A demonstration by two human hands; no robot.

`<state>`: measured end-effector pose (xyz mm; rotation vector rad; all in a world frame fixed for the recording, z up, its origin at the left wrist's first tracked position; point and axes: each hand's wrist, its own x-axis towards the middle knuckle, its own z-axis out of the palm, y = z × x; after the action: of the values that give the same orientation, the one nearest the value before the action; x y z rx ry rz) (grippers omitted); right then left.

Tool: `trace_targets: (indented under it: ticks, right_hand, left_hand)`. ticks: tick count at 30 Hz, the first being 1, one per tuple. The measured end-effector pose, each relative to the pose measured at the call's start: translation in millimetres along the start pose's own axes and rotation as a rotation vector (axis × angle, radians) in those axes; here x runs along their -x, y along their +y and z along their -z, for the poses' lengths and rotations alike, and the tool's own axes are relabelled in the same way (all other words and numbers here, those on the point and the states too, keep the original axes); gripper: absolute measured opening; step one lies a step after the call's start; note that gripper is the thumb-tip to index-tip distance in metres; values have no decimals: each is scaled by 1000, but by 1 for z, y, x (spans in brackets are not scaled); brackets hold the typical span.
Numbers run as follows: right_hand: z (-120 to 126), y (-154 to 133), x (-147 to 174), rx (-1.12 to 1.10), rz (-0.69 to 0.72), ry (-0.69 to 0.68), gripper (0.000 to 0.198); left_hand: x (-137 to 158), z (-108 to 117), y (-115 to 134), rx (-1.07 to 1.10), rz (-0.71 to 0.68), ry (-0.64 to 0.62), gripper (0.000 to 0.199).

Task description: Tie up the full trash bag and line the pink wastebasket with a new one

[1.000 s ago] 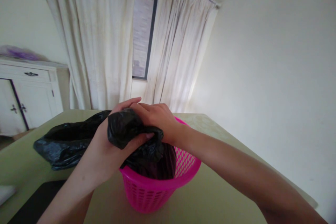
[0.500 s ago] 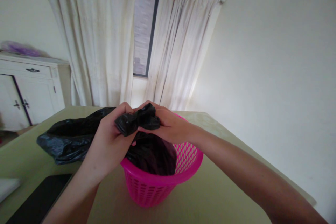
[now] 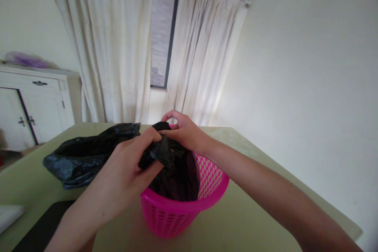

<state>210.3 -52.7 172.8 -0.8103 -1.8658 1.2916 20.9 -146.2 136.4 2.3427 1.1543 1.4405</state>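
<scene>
— Black bag [image 3: 174, 169] in the head view: where does it sit?

— Inside the pink basket [image 3: 183, 212], which stands on the green counter [image 3: 242, 220] near the middle. Its bunched top rises above the basket's rim.

— And the hands?

— The left hand [image 3: 130, 165] comes in from the near left and is closed around the gathered neck of the bag, thumb on top. The right hand [image 3: 184, 132] reaches in from the near right and pinches the same bunch from the far side, fingers curled, the forefinger arched above it. The two hands touch at the knot of plastic.

— Anything else on the counter?

— A second black bag [image 3: 85, 157] lies slumped to the left, just beside the basket and behind the left hand. A dark flat sheet [image 3: 38, 228] lies at the near left edge.

— Farther back?

— Pale curtains [image 3: 118, 47] hang either side of a window [image 3: 161, 35], and a white cabinet [image 3: 35, 106] stands at the far left.
</scene>
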Motion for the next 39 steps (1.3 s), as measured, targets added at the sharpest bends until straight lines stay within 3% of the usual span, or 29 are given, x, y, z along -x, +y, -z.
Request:
trace_targets:
  ticks: [5,10,13,16,19,21,27,29,31,34,37,39]
  right_hand:
    - [1,1,3,7,22,-149,48]
    - [7,-4,13,-30,2,-197,45]
    - [17,-11,21,-8,61,-266,32]
    - [25,-14,26,156,176,-282,32]
    - [23,-10,28,324,234,-360,18]
    - [18,-7,28,283,239,-419,11]
    - [14,-5,29,209,299,-321,14]
    - [14,-7,33,308,271,-279,5]
    - [10,-9,40,487,295,-102,17]
    - [2,-8,52,814,569,150,46]
    - [-4,-4,58,1156,971,152,27]
    - [-4,0,60,1304,1082,164,17]
  left_hand:
    - [0,0,-8,14,-28,95,11]
    - [-3,-3,-19,101,48,195,10]
    - [-6,-3,-21,245,66,183,18]
    - [-10,-5,-22,384,111,156,22]
    - [-13,-8,-26,410,149,153,20]
    - [-13,-11,-29,401,145,133,17]
    - [-11,-13,-30,247,17,183,23]
    - [-9,-14,-29,197,34,190,17]
    - [-9,-15,-29,166,102,202,11]
    - [-11,-17,-27,210,152,241,14]
    - [-16,-17,-24,327,138,258,18]
    - [-20,-16,-22,420,161,249,23]
